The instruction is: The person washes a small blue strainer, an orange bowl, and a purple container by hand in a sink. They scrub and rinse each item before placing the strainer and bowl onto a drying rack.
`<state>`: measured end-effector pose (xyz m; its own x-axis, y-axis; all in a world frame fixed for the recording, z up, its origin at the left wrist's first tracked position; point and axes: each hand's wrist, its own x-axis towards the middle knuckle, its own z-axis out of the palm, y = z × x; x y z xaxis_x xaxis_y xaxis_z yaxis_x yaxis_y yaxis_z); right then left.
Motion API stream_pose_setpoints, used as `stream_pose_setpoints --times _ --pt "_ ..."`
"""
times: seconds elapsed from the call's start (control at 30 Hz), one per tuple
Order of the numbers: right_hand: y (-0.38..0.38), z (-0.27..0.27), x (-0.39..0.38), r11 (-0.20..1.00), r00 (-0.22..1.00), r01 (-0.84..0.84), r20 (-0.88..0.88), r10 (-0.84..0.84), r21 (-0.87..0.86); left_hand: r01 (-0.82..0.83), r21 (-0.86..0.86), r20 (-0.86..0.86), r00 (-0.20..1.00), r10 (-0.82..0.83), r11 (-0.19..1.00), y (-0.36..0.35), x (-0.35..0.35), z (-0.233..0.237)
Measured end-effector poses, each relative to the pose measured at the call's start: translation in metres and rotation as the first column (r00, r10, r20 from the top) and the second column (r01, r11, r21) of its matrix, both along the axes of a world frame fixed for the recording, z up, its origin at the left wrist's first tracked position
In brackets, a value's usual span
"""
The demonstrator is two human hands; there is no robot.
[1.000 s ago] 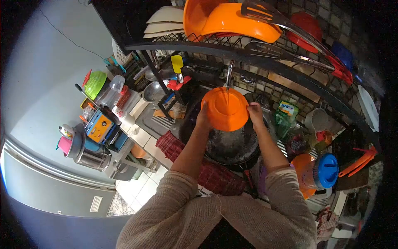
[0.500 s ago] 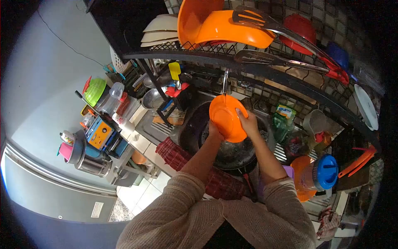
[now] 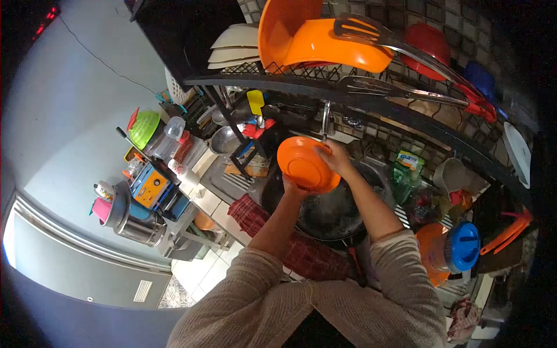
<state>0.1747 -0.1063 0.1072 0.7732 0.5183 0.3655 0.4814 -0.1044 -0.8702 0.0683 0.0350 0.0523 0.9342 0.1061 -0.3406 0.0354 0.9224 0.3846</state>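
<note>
Both my hands hold an orange plate, tilted, its underside ring facing me, over the sink. My left hand grips its lower left edge, with some of its fingers hidden behind the plate. At the upper right edge, my right hand is closed on the rim, close below the faucet. Under the plate, a black wok-like pan with foamy water sits in the sink. A red cloth lies along the counter's front edge, below my forearms.
Overhead runs a black rack carrying orange dishes, white bowls and a slotted spatula. A green soap bottle and a blue-lidded jug stand at the right. Metal bowls sit at the left.
The plate has moved left relative to the pan and tilted differently, with both hands still on it. My right hand has come up nearer the faucet. The whole view has shifted slightly.
</note>
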Motion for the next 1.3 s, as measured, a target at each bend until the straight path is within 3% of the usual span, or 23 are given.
stream_pose_setpoints --times 0.07,0.13,0.17,0.23,0.27,0.37,0.47,0.53,0.6,0.63,0.67,0.7,0.73,0.77,0.8,0.93,1.0,1.03,1.07,1.1,1.17,1.27,1.3 --pt "0.011 -0.004 0.002 0.995 0.999 -0.052 0.0 0.052 -0.087 -0.034 0.029 0.0 0.999 0.034 0.999 0.003 -0.005 -0.001" --pt "0.019 -0.007 -0.006 0.982 0.941 0.174 0.281 -0.188 0.073 -0.065 0.053 0.002 0.998 0.065 0.996 0.003 -0.007 0.0" --pt "0.019 -0.007 -0.007 0.983 0.942 0.17 0.282 -0.183 0.069 -0.079 -0.027 0.031 0.996 0.08 0.996 0.0 -0.007 -0.001" --pt "0.009 0.0 -0.009 0.885 0.916 0.399 0.142 -0.375 -0.241 -0.092 -0.112 0.058 0.993 0.099 0.989 -0.003 -0.003 -0.011" --pt "0.002 0.003 -0.011 0.884 0.917 0.398 0.145 -0.372 -0.245 -0.102 -0.093 0.069 0.992 0.108 0.99 -0.004 0.001 -0.015" --pt "-0.023 0.009 -0.022 0.823 0.819 0.56 0.092 -0.567 0.095 -0.108 -0.087 0.073 0.991 0.115 0.99 -0.016 0.007 -0.017" --pt "-0.051 -0.018 -0.006 0.783 0.788 0.615 -0.03 -0.615 0.09 -0.118 -0.078 0.035 0.992 0.121 0.99 -0.021 0.018 -0.025" --pt "-0.075 -0.053 0.015 0.846 0.856 0.504 0.025 -0.516 0.174 -0.127 -0.059 0.01 0.992 0.128 0.99 -0.025 0.024 -0.022" --pt "-0.091 -0.093 0.043 0.821 0.824 0.532 -0.35 -0.445 0.209 0.046 -0.061 0.173 0.984 -0.035 0.997 -0.027 0.023 -0.004" --pt "-0.102 -0.057 0.008 0.817 0.803 0.453 -0.562 -0.2 0.356 0.053 -0.065 0.177 0.983 -0.041 0.996 -0.03 0.027 0.003" --pt "-0.116 -0.047 -0.003 0.815 0.803 0.457 -0.558 -0.207 0.356 0.068 -0.045 0.019 0.998 -0.067 0.997 -0.031 0.032 0.011" --pt "-0.127 -0.042 -0.009 0.803 0.755 0.398 -0.656 -0.012 0.443 0.085 -0.025 -0.141 0.986 -0.088 0.996 -0.033 0.036 0.015" --pt "-0.136 -0.036 -0.017 0.771 0.675 0.349 -0.714 0.189 0.533 0.091 -0.024 -0.137 0.986 -0.094 0.996 -0.031 0.046 0.001" --pt "-0.143 -0.03 -0.026 0.676 0.626 0.316 -0.682 0.379 0.665 0.26 0.117 0.072 0.96 -0.269 0.959 -0.027 0.055 -0.011" --pt "-0.146 -0.033 -0.03 0.674 0.63 0.316 -0.679 0.378 0.668 0.381 0.287 0.247 0.857 -0.452 0.879 -0.024 0.063 -0.02" --pt "-0.151 -0.093 -0.015 0.731 0.593 0.265 -0.704 0.392 0.629 0.404 0.572 -0.002 0.871 -0.491 0.714 -0.025 0.043 0.023" --pt "-0.137 -0.14 0.004 0.839 0.576 0.268 -0.777 0.254 0.473 0.267 0.882 -0.13 0.93 -0.344 0.388 -0.026 0.032 0.045" --pt "-0.127 -0.129 -0.012 0.793 0.587 0.227 -0.73 0.351 0.565 0.233 0.941 -0.162 0.947 -0.278 0.244 -0.024 0.031 0.046" --pt "-0.111 -0.125 -0.02 0.79 0.584 0.229 -0.729 0.356 0.569 0.126 0.982 -0.148 0.975 -0.163 -0.14 -0.021 0.032 0.049" --pt "-0.098 -0.126 -0.023 0.827 0.606 0.311 -0.768 0.208 0.469 0.043 0.858 -0.087 0.994 -0.063 -0.513 -0.018 0.034 0.049" --pt "-0.074 -0.121 -0.027 0.843 0.613 0.39 -0.788 0.063 0.37 0.128 0.856 -0.121 0.992 0.048 -0.501 -0.01 0.016 0.066" --pt "-0.041 -0.092 -0.028 0.877 0.805 0.475 -0.44 -0.398 0.075 0.235 0.873 -0.154 0.964 0.216 -0.427 0.026 -0.01 0.05" --pt "-0.034 -0.074 -0.031 0.88 0.807 0.469 -0.443 -0.39 0.08 0.256 0.891 -0.161 0.95 0.266 -0.374 0.04 -0.018 0.035"
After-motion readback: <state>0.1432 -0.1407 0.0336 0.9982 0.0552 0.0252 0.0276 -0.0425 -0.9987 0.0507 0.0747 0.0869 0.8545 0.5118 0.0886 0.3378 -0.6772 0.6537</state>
